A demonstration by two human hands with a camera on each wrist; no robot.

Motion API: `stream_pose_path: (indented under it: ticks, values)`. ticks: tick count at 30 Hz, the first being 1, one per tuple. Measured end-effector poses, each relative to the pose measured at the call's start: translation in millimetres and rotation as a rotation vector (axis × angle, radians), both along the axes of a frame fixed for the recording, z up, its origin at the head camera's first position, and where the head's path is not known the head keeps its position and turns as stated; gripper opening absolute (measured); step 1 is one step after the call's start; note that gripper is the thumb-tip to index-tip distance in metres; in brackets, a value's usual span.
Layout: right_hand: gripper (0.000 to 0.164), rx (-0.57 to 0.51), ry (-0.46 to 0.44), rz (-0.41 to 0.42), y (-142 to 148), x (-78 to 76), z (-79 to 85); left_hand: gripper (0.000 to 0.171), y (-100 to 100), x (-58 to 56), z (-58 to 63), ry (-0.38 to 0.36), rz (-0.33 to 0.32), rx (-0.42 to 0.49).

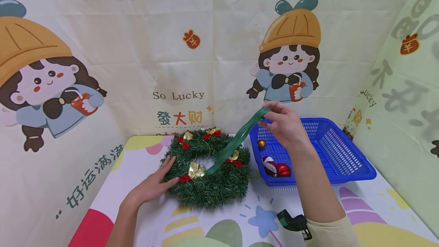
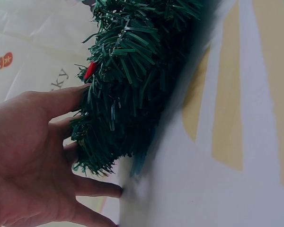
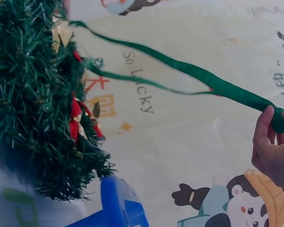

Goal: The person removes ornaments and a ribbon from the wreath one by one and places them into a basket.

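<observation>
A green Christmas wreath (image 1: 212,190) with red and gold bows lies flat on the table. My left hand (image 1: 153,183) rests against its left side, fingers spread on the needles; in the left wrist view the fingers (image 2: 66,101) stand straight along the wreath's edge. Raised to the upper right, my right hand (image 1: 282,125) pinches a green ribbon (image 1: 236,138) between thumb and fingers. From there the ribbon slants down to the wreath's centre. The right wrist view shows the ribbon (image 3: 194,73) as two strands meeting near the fingertips.
A blue plastic basket (image 1: 343,155) stands right of the wreath, under the right forearm. Inside it are a red ball ornament (image 1: 283,170), a red-and-white ornament (image 1: 269,166) and a small gold ball (image 1: 261,144). A printed cloth backdrop (image 1: 226,68) rises behind the table.
</observation>
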State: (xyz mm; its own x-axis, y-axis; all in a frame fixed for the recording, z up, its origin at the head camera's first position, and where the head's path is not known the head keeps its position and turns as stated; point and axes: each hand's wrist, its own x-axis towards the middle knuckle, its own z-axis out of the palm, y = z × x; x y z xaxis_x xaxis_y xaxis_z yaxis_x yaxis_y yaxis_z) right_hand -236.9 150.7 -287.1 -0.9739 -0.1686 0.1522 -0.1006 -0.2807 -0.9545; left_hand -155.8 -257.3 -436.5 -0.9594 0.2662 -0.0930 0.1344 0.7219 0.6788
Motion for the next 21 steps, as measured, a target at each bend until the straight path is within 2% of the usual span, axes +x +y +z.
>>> stream_pose_path:
  ticks: [12,21]
  values:
    - [0.006,-0.120,-0.015,-0.095,24,4.8,2.1,0.085,0,-0.2,-0.6,-0.005,-0.001,-0.001]
    - [0.006,-0.213,-0.022,-0.139,41,6.7,2.3,0.085,1,-0.1,-0.3,-0.002,-0.003,-0.013]
